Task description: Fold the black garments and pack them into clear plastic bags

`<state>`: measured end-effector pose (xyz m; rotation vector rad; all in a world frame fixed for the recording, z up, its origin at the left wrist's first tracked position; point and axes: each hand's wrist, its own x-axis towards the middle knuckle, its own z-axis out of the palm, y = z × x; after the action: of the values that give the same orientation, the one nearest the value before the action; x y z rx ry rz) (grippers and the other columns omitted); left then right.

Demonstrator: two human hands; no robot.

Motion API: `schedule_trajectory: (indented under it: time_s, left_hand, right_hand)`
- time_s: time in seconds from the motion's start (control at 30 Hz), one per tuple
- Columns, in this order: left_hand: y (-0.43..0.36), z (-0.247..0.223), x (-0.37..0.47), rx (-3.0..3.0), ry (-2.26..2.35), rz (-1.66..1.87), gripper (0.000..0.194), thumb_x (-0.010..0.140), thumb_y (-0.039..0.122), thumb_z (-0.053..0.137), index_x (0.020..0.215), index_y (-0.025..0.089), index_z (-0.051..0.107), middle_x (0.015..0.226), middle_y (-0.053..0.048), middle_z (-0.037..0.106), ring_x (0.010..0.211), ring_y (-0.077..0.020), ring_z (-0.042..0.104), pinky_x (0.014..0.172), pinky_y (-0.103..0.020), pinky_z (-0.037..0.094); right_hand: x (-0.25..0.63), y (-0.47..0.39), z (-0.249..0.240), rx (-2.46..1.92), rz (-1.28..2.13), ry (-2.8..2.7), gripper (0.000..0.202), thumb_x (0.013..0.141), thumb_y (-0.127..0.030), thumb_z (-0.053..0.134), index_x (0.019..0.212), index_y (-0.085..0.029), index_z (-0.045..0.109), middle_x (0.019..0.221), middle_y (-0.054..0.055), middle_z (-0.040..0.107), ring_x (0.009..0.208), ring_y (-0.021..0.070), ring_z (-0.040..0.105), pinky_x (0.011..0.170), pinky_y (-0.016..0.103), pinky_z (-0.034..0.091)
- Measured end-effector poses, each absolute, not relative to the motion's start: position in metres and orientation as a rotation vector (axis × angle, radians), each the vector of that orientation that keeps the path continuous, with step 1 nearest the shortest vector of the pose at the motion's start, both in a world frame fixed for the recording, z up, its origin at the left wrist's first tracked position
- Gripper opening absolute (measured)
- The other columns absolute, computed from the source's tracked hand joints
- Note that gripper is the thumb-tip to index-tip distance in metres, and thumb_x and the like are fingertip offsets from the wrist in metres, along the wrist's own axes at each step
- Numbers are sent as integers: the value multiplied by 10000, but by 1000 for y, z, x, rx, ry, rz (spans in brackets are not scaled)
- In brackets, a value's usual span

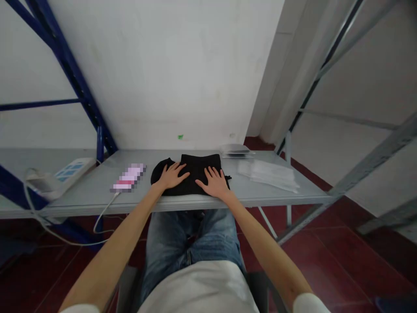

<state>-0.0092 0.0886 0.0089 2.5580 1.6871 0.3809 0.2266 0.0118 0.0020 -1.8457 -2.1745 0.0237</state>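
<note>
A black cloth item (195, 169) lies flat on the grey shelf top in front of me; its exact kind does not show. It has a rounded part at the left and a short cord-like bit sticking out at the right. My left hand (171, 175) rests palm down on its left side, with fingers spread. On the right side of the cloth, my right hand (215, 181) also lies flat, its fingers apart. Neither hand grips anything.
Left of the cloth is a phone (129, 177) with a white cable (97, 224) hanging over the edge. A power strip (73, 171) lies farther left. Clear plastic bags (270, 174) and a small stack of packets (236, 151) sit at right. Blue rack posts (73, 74) rise at left.
</note>
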Motion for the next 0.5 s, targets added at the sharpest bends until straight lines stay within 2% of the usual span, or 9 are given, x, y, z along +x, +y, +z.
schedule_trajectory:
  time_s: [0.27, 0.4, 0.5]
  left_hand:
    - [93, 12, -8, 2701, 1688, 443, 710, 988, 711, 375, 1512, 260, 538, 1523, -148, 560, 1467, -331, 467, 1294, -585, 121]
    - [95, 9, -11, 2659, 1666, 434, 717, 991, 707, 371, 1533, 258, 510, 1545, -153, 536, 1491, -331, 438, 1285, -604, 138]
    - [94, 8, -11, 2622, 1659, 476, 688, 1003, 677, 366, 1530, 259, 510, 1566, -139, 521, 1494, -326, 435, 1280, -610, 172]
  right_hand:
    - [227, 13, 2, -1813, 33, -2154, 931, 998, -790, 279, 1643, -120, 339, 1707, 168, 292, 1604, 329, 196, 1289, 580, 58]
    - [228, 13, 1, -1790, 38, -2149, 918, 994, -791, 322, 1634, -135, 361, 1699, 176, 312, 1598, 338, 216, 1283, 596, 83]
    - [230, 9, 3, -1755, -7, -2125, 831, 1035, -713, 328, 1642, -146, 344, 1708, 166, 294, 1597, 333, 215, 1279, 607, 94]
